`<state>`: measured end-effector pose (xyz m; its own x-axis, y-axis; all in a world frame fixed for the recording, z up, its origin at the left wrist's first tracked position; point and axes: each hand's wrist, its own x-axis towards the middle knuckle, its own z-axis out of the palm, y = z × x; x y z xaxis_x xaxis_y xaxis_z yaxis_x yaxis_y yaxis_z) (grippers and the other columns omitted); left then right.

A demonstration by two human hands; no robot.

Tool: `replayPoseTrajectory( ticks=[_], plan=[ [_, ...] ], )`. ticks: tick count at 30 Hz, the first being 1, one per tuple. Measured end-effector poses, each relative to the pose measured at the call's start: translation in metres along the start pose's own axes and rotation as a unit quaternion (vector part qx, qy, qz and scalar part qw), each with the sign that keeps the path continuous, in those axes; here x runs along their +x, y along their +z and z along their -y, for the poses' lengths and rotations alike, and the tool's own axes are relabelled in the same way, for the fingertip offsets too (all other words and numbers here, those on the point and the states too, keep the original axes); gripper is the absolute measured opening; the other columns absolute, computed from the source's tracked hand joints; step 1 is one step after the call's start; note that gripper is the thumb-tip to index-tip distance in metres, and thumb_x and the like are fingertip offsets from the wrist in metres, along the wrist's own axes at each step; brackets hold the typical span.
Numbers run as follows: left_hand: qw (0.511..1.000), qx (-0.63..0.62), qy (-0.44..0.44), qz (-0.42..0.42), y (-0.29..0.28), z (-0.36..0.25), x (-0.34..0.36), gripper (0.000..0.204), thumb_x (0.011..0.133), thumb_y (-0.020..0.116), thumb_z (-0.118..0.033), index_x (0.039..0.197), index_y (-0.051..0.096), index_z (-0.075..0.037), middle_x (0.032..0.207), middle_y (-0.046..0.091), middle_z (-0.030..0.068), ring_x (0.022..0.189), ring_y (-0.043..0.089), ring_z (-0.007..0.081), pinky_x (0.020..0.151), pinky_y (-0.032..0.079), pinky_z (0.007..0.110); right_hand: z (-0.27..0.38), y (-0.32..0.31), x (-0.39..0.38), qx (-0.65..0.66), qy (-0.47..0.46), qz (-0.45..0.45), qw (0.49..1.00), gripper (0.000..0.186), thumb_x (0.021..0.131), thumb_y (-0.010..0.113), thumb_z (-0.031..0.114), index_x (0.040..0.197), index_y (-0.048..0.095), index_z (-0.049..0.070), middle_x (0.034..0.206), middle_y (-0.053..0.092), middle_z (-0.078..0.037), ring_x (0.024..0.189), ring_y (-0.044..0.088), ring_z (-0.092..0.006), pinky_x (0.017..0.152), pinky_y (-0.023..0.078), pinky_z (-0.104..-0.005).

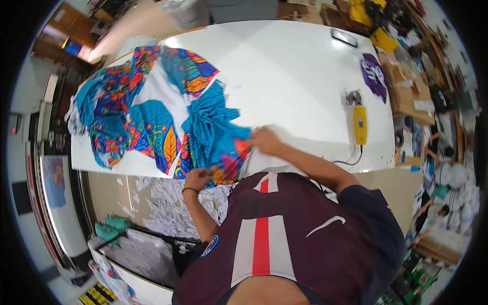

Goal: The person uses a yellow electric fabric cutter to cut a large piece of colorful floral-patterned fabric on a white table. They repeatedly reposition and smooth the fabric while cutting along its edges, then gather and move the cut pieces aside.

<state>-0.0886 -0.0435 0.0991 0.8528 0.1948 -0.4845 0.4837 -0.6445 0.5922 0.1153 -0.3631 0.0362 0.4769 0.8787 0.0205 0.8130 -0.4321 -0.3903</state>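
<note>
Turquoise fabric printed with bright flowers and leaves (pixel 208 119) lies bunched across the left half of the white table (pixel 290 76). My left hand (pixel 197 179), with a dark bracelet at the wrist, is closed on the fabric's near edge, at the front of the table. Farther right, my right hand (pixel 264 140) pinches the right-hand corner of the same cloth. Between the two hands a printed part in red, yellow and blue looks blurred. White undersides show in places among the folds.
A yellow electric cutter (pixel 360 124) with a cord lies on the table's right side. Beyond it are a purple cloth piece (pixel 374 76) and a phone (pixel 344 37). White scraps (pixel 173 203) litter the floor below the table, near an open bin (pixel 142 256). Cluttered shelves stand right.
</note>
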Motion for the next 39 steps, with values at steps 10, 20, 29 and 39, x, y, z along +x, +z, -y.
replayPoseTrajectory(
  ticks=[10, 20, 29, 39],
  plan=[
    [0.98, -0.01, 0.179, -0.088, 0.023, -0.056, 0.037, 0.045, 0.078, 0.089, -0.025, 0.117, 0.073, -0.009, 0.107, 0.068, 0.0134, 0.106, 0.064, 0.0345, 0.097, 0.052, 0.044, -0.215, -0.198, -0.087, -0.294, 0.447, -0.112, 0.837, 0.034, 0.091, 0.071, 0.026, 0.121, 0.066, 0.013, 0.123, 0.069, -0.01, 0.115, 0.066, -0.0292, 0.099, 0.049, -0.0513],
    [0.941, 0.097, 0.214, -0.245, 0.071, -0.068, 0.079, 0.028, 0.077, 0.087, -0.024, 0.097, 0.072, -0.013, 0.108, 0.063, 0.006, 0.108, 0.057, 0.032, 0.093, 0.045, 0.047, -0.003, -0.056, -0.041, 0.144, 0.074, -0.073, 0.984, 0.054, 0.082, 0.084, 0.037, 0.127, 0.068, 0.013, 0.116, 0.068, -0.01, 0.12, 0.06, -0.0308, 0.097, 0.051, -0.0487],
    [0.932, 0.032, 0.32, -0.168, 0.028, -0.155, 0.058, 0.036, 0.084, 0.081, -0.024, 0.113, 0.064, -0.01, 0.1, 0.073, 0.0123, 0.086, 0.072, 0.0398, 0.071, 0.056, 0.049, 0.015, -0.101, -0.01, 0.383, 0.176, -0.103, 0.901, 0.02, 0.1, 0.062, 0.021, 0.114, 0.068, 0.008, 0.102, 0.07, -0.012, 0.103, 0.066, -0.0341, 0.091, 0.051, -0.0466],
    [0.703, 0.018, 0.275, -0.655, -0.146, -0.141, 0.075, 0.034, 0.083, 0.078, -0.007, 0.117, 0.075, -0.004, 0.104, 0.077, 0.0128, 0.092, 0.075, 0.0297, 0.081, 0.06, 0.037, 0.12, -0.4, -0.164, -0.034, 0.021, -0.276, 0.96, 0.037, 0.074, 0.074, 0.009, 0.11, 0.069, 0.006, 0.099, 0.072, -0.015, 0.085, 0.071, -0.0315, 0.078, 0.055, -0.0412]
  ],
)
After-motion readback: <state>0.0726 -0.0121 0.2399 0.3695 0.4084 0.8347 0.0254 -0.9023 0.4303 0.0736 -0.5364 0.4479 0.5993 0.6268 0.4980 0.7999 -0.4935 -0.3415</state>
